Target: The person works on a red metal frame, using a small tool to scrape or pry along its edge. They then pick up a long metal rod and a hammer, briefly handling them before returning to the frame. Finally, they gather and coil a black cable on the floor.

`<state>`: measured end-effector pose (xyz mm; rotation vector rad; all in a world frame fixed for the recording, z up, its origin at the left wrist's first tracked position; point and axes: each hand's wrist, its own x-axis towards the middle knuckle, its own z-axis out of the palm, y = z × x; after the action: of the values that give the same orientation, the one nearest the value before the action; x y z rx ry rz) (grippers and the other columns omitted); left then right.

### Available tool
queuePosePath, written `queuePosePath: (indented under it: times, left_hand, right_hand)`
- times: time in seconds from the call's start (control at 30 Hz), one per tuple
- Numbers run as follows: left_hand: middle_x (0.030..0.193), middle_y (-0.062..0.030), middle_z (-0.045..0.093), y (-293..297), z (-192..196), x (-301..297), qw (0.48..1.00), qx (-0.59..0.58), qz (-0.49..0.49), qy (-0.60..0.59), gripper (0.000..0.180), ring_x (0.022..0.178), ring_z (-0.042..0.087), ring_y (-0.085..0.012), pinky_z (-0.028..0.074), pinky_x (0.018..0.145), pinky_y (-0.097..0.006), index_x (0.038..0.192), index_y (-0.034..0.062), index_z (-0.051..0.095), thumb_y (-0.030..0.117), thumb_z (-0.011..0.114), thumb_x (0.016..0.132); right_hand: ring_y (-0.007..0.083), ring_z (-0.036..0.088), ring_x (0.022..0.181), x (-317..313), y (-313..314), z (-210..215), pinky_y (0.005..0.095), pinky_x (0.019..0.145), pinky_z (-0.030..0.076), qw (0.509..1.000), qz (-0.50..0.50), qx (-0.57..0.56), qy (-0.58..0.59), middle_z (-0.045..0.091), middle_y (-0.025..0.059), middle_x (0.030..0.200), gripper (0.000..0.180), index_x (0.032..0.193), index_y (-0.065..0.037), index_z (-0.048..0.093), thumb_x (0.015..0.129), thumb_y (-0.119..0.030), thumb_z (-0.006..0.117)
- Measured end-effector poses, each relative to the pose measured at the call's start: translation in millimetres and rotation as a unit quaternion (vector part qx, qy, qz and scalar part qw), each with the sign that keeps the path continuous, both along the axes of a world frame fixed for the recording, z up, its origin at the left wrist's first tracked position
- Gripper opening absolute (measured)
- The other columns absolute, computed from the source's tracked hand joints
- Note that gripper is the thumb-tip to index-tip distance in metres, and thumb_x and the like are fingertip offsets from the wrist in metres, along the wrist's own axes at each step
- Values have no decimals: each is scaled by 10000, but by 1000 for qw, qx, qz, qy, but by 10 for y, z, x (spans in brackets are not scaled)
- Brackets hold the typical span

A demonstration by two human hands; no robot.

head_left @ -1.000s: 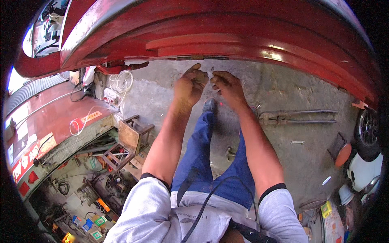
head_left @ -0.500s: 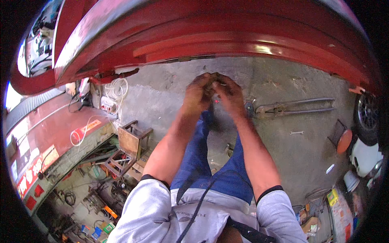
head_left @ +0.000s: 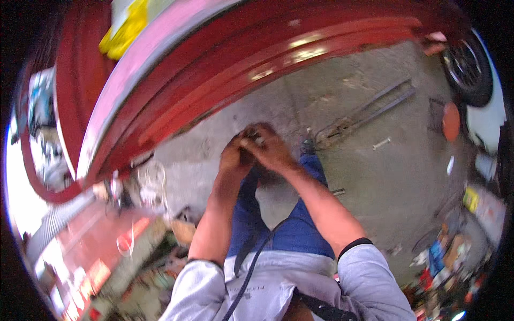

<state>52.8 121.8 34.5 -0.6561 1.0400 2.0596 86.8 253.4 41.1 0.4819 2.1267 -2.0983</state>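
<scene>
In front of me, above the concrete floor, my left hand [head_left: 234, 154] and my right hand [head_left: 270, 148] are brought together with their fingers curled and closed. Something small and dark may sit between the fingertips, but blur and the fingers hide what it is. Just beyond the hands runs the lower edge of a red painted vehicle body [head_left: 230, 69]. On the floor to the right of my hands lies a long-handled bolt cutter [head_left: 369, 111], its jaws toward my foot. A small silver wrench [head_left: 382, 143] rests nearer me.
A wheel [head_left: 465, 67] and an orange-red round stool seat [head_left: 451, 122] stand at the right. White hose [head_left: 155, 179] lies coiled on the left. Mixed clutter [head_left: 441, 254] fills the lower right. Yellow cloth [head_left: 127, 32] shows on the red vehicle.
My view has swung, so the vehicle edge now slopes up to the right. Both hands stay together, appearing lower and further left. The wooden chair at left is blurred.
</scene>
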Motion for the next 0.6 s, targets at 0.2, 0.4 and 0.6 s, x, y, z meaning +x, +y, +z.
queuePosePath:
  times: [0.2, 0.4, 0.6]
  left_hand:
    - [1050, -121, 589, -203, 58, -55, 990, -110, -82, -25, 396, 940, 581, -234, 496, 787, -345, 1197, 29, 500, 291, 513, 900]
    - [865, -78, 601, -1429, -30, -339, 979, -189, -73, -7, 314, 642, 524, -146, 431, 542, -261, 1088, 98, 562, 261, 627, 828]
    - [831, -62, 576, -2333, -62, -800, 968, -211, -96, -99, 252, 602, 483, -141, 379, 473, -250, 1063, 121, 549, 281, 577, 870]
  right_hand:
    - [214, 603, 775, -49, -201, -513, 332, 704, 484, 984, -124, -124, -22, 600, 100, 803, 344, 974, -23, 557, 870, -350, 569]
    - [117, 524, 592, -163, -579, -337, 250, 510, 420, 864, -297, -404, -46, 556, 33, 754, 318, 1010, -79, 528, 857, -342, 620]
    - [100, 476, 553, 15, -986, -106, 248, 483, 397, 846, -379, -373, -40, 550, 25, 748, 286, 990, -73, 573, 865, -327, 612]
